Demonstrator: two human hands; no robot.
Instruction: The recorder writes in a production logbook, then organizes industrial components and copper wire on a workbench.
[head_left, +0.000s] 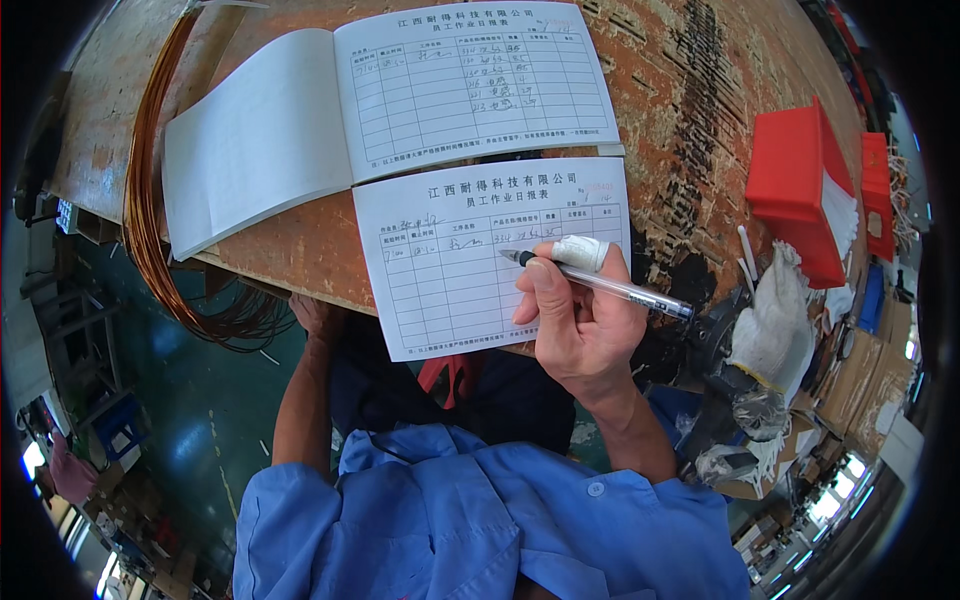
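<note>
My right hand (pixel 590 320) is closed round a clear-barrelled pen (pixel 635 292), its dark tip against a loose printed form sheet (pixel 450 315). White tape (pixel 580 253) wraps the index finger of that hand. Some handwriting fills the top row of the sheet's table. Just beyond lies an open form pad (pixel 420 130), its filled-in page on the right and a blank white leaf (pixel 255 140) curling up on the left. At the near table edge is my left hand (pixel 316 318), mostly below the edge; its fingers are largely hidden, and I see nothing in it.
A bundle of copper wire (pixel 150 180) hangs over the worn wooden table's (pixel 690 50) left edge. On the right stand a red plastic bin (pixel 800 190), a whitish cloth glove (pixel 775 325) and dark clutter. Cardboard boxes (pixel 865 385) sit further right, beyond the table.
</note>
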